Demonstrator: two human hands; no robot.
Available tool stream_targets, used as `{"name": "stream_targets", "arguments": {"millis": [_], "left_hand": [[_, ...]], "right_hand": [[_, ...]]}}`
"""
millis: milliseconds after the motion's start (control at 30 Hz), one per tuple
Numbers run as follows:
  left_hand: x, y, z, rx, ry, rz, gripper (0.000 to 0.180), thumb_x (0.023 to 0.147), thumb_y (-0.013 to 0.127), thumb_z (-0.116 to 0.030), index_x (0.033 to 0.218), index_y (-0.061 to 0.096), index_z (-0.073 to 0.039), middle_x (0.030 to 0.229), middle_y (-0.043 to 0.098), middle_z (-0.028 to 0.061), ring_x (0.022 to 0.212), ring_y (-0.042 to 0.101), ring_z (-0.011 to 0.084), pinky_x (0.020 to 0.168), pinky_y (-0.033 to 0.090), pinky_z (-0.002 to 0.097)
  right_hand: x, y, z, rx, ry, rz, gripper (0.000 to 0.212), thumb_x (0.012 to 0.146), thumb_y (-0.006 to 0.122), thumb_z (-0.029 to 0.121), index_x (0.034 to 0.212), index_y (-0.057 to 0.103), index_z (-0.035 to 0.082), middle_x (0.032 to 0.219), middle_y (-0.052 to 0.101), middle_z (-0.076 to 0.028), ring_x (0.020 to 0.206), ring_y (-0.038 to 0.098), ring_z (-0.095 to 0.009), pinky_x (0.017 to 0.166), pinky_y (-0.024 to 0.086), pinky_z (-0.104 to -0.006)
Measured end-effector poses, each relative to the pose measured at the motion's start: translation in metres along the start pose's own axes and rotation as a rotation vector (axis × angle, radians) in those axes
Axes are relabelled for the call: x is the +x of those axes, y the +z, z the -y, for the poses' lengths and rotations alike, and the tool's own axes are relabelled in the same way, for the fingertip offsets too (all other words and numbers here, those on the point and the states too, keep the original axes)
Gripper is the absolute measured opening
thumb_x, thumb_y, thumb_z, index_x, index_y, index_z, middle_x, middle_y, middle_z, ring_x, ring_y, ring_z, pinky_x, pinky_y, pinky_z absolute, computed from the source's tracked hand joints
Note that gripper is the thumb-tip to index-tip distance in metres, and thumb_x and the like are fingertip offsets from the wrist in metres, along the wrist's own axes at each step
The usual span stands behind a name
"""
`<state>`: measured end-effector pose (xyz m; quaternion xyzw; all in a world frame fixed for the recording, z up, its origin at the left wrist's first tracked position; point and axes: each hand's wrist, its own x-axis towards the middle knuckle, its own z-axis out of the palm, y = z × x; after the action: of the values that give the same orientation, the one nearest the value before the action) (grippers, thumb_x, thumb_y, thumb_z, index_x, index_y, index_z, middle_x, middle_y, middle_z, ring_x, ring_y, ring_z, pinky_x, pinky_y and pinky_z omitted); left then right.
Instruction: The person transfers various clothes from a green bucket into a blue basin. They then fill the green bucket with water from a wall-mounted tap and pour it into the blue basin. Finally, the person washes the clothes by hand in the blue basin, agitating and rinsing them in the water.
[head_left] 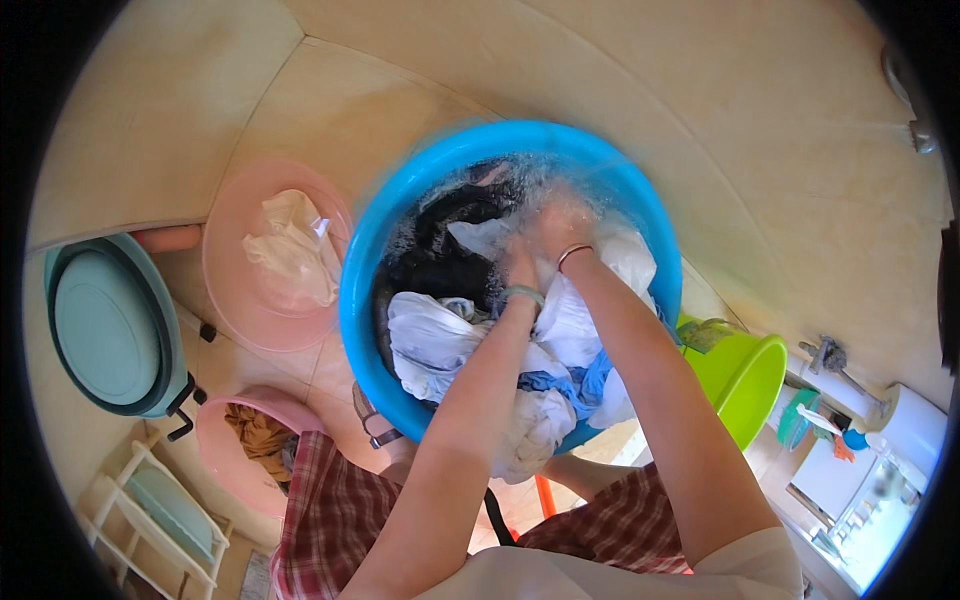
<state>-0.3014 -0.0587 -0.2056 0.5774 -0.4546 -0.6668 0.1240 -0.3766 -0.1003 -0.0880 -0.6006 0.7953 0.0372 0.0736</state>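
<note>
Showing both hands plunged into a blue basin (380, 250) of soapy water: the left hand (520, 262) and right hand (562, 228) lie side by side, closed on a white garment (590, 300) near the far rim. A pink basin (235, 300) touches the blue rim on the left; a green bucket (750, 375) stands just right.

Bright warm daylight, soft shadows, motion blur at the hands (545, 245), strong fisheye bending, black vignette corners
</note>
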Motion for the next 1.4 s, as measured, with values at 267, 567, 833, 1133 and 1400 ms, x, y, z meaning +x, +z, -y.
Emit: {"name": "stream_targets", "arguments": {"millis": [267, 567, 833, 1133, 1400], "left_hand": [[-0.03, 0.007, -0.057, 0.208, 0.016, 0.047, 0.05, 0.088, 0.047, -0.039, 0.127, 0.047, -0.007, 0.124, 0.051, 0.0166, 0.115, 0.048, 0.0265, 0.095, 0.039, 0.0367], [-0.023, 0.014, 0.009, -0.525, 0.241, 0.233, 0.05, 0.093, 0.041, -0.043, 0.125, 0.047, -0.005, 0.123, 0.051, 0.0134, 0.113, 0.048, 0.0275, 0.096, 0.038, 0.0367], [-0.022, 0.016, -0.005, -0.945, -0.237, -0.207, 0.048, 0.094, 0.041, -0.042, 0.123, 0.049, -0.005, 0.122, 0.051, 0.0102, 0.109, 0.049, 0.0209, 0.095, 0.038, 0.0345], [-0.026, -0.002, -0.031, -0.243, -0.081, -0.179, 0.047, 0.092, 0.043, -0.041, 0.116, 0.056, -0.002, 0.114, 0.058, 0.0103, 0.098, 0.054, 0.0185, 0.083, 0.043, 0.0343], [-0.03, 0.006, -0.005, -1.298, -0.047, 0.693, 0.055, 0.091, 0.038, -0.049, 0.131, 0.043, -0.011, 0.127, 0.049, 0.0116, 0.113, 0.049, 0.0244, 0.096, 0.04, 0.0424]], "right_hand": [[-0.028, -0.013, -0.018, 0.014, 0.012, -0.154, 0.018, 0.082, 0.055, 0.024, 0.088, 0.063, 0.009, 0.099, 0.059, -0.015, 0.082, 0.06, -0.034, 0.067, 0.049, -0.0448], [-0.132, -0.059, 0.019, 0.594, -0.192, 0.009, 0.01, 0.081, 0.062, 0.016, 0.082, 0.058, 0.007, 0.091, 0.057, -0.012, 0.075, 0.06, -0.033, 0.066, 0.049, -0.04], [-0.037, -0.011, 0.01, 0.174, 0.077, -0.155, 0.021, 0.083, 0.057, 0.028, 0.086, 0.061, 0.008, 0.084, 0.063, -0.016, 0.071, 0.062, -0.036, 0.062, 0.05, -0.0432], [0.002, 0.016, -0.024, 0.064, -0.009, -0.091, 0.021, 0.082, 0.055, 0.029, 0.088, 0.062, 0.011, 0.091, 0.061, -0.015, 0.082, 0.061, -0.032, 0.065, 0.05, -0.0429], [-0.111, -0.056, 0.014, 0.445, -0.25, 0.133, 0.014, 0.08, 0.058, 0.022, 0.073, 0.058, 0.01, 0.079, 0.054, -0.007, 0.07, 0.058, -0.028, 0.057, 0.046, -0.0379]]}}
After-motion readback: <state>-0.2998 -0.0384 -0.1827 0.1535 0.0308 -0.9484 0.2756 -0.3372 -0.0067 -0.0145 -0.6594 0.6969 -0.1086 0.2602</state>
